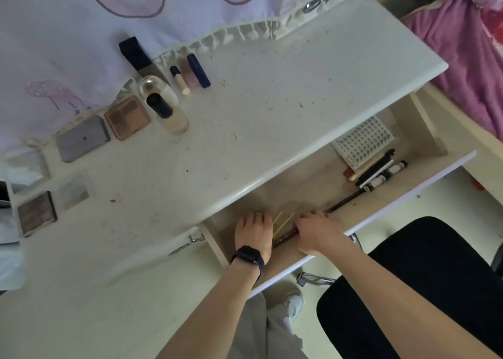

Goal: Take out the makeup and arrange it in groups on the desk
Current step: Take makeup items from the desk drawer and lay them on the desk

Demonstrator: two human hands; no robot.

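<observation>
1. Two hands reach into the one open drawer (299,192) under the worktop (272,86). The left hand (254,232) wears a dark watch (249,256).
2. One long dark stick (283,240) lies slantwise in the drawer. The right hand (318,232) covers its middle, fingers (310,218) curled down round it. The hand hides whether the brown end and the thin black end are one piece.
3. The left hand's fingers point down at the drawer floor. I cannot tell whether they hold anything.
4. Two thin yellow sticks (284,222) show between the hands, their lower ends hidden.
5. At the drawer's right end is one white perforated tray (363,142), with a bundle of pens (377,172) just beside it. The pens overlap too much to count.
6. Makeup already on the worktop:
   - Four flat palettes (127,117), two near the bottles and two at the far left. The leftmost ones are blurred.
   - Two bottles (166,110), touching.
   - Three slim tubes (198,69), side by side.
   - One dark blue case (134,54), lying partly on the lilac cloth (81,31).
7. One black chair (422,290) is cut off at the right edge.
</observation>
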